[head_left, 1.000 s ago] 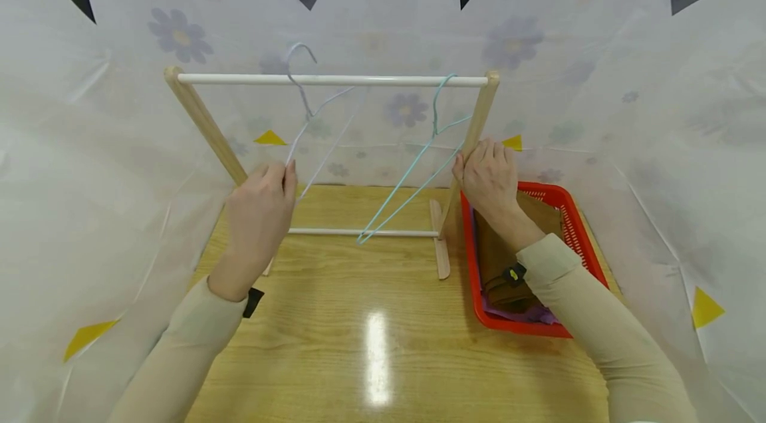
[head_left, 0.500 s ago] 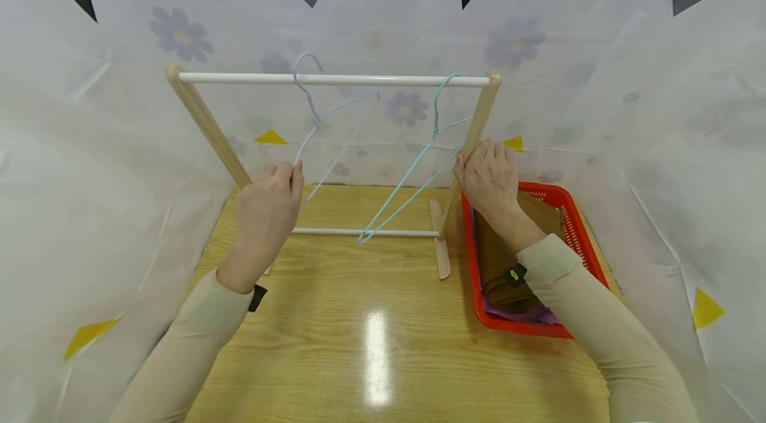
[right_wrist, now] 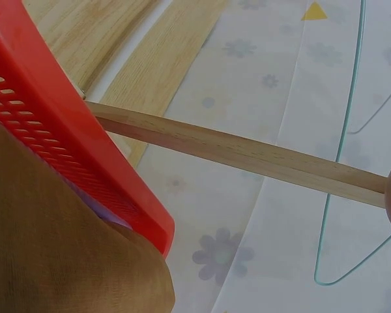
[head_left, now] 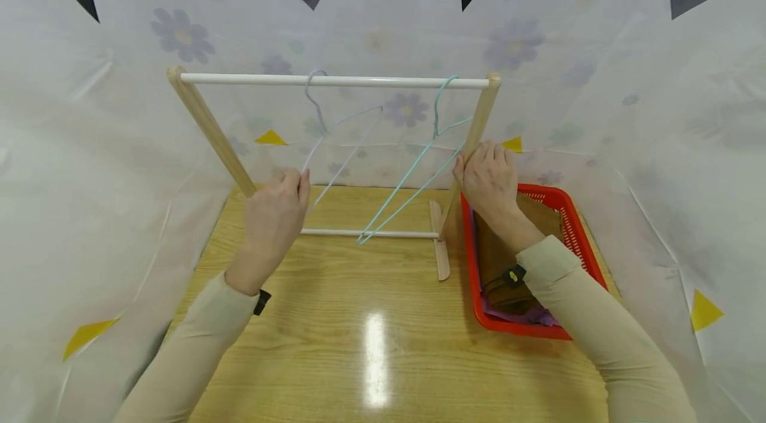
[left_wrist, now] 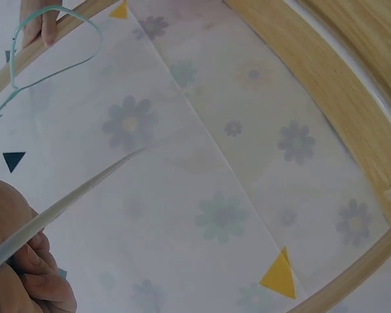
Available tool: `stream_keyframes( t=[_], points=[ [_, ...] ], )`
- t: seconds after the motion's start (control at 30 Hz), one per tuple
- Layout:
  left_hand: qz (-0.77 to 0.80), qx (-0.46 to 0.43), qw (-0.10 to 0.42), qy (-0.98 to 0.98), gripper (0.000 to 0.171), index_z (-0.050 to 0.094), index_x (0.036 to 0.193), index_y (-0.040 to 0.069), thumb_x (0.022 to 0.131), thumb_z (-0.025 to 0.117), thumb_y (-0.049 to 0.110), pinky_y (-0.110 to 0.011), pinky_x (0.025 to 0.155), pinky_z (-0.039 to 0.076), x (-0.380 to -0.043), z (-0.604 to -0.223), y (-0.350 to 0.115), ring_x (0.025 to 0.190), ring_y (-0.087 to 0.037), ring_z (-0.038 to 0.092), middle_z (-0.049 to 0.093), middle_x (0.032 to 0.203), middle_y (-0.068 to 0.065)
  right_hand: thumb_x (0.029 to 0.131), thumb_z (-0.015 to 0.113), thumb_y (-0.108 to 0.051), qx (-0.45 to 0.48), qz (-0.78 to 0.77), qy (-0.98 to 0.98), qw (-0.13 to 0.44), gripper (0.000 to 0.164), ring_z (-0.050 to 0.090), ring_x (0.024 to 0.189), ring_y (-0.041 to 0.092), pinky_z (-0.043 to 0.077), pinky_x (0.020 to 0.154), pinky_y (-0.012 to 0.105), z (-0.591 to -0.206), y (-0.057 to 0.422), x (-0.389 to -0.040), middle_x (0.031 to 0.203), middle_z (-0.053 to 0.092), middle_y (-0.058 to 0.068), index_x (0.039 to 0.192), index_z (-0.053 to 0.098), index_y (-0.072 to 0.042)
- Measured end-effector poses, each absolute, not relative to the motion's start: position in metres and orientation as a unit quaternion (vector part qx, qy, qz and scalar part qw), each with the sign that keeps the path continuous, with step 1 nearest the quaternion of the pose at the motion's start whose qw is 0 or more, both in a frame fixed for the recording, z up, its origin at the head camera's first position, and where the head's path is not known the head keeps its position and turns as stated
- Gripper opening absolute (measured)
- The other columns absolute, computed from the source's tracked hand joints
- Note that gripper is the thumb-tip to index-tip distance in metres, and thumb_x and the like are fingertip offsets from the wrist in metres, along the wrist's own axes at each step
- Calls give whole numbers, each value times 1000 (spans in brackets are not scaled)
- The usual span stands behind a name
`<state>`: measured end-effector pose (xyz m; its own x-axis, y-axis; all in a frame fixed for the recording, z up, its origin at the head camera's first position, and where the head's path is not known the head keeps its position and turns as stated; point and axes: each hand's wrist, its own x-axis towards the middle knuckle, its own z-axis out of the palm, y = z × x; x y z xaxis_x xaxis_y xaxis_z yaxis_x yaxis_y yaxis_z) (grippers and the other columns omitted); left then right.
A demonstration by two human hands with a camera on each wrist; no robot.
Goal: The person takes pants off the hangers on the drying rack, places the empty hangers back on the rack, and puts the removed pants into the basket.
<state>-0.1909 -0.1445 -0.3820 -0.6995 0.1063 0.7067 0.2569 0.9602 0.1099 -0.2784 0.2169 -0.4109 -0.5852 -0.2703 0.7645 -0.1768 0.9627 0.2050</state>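
My left hand (head_left: 276, 217) grips a pale lilac clothes hanger (head_left: 314, 151) by one end, its fingers curled round the wire in the left wrist view. The hook of that hanger lies over the white top rail (head_left: 251, 79) of a small clothes rack, left of the middle. A turquoise hanger (head_left: 397, 185) hangs from the same rail near the right end. My right hand (head_left: 492, 177) holds the rack's right wooden post (head_left: 481, 118), about a third of the way down. The right wrist view shows this post (right_wrist: 247, 150) running to the fingers.
A red plastic basket (head_left: 565, 200) with folded brown cloth (head_left: 541, 213) and purple cloth (head_left: 526, 318) stands right of the rack, under my right forearm. The rack rests on a wooden table (head_left: 335, 316). A pale flowered curtain (head_left: 383, 24) closes in the back and sides.
My left hand has moved right and the lilac hanger has come down, its hook going from above the top rail to over it. The right hand stays on the post.
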Motion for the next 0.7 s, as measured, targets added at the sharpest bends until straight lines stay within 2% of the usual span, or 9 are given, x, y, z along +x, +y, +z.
stream_keyframes(
  t=[0.13, 0.43, 0.7],
  points=[
    [-101, -106, 371, -917, 42, 44, 65, 7, 102, 47, 27, -27, 34, 21, -190, -385, -144, 36, -13, 24, 34, 51, -3, 96, 46, -32, 125, -54, -889, 437, 41, 46, 60, 35, 38, 58, 41, -410, 216, -277, 64, 42, 14, 81, 50, 6],
    [-115, -111, 364, -917, 42, 45, 65, 9, 102, 46, 28, -26, 35, 21, -189, -387, -144, 36, -13, 25, 36, 51, -3, 98, 42, -32, 123, -52, -891, 433, 42, 45, 60, 34, 37, 58, 41, -411, 217, -277, 64, 40, 13, 80, 49, 5],
    [-119, -114, 373, -913, 42, 45, 65, 8, 100, 50, 29, -27, 34, 23, -190, -386, -145, 36, -13, 27, 40, 52, -4, 93, 51, -31, 128, -53, -885, 445, 40, 45, 59, 34, 37, 56, 41, -410, 216, -278, 63, 40, 13, 80, 50, 6]
  ],
)
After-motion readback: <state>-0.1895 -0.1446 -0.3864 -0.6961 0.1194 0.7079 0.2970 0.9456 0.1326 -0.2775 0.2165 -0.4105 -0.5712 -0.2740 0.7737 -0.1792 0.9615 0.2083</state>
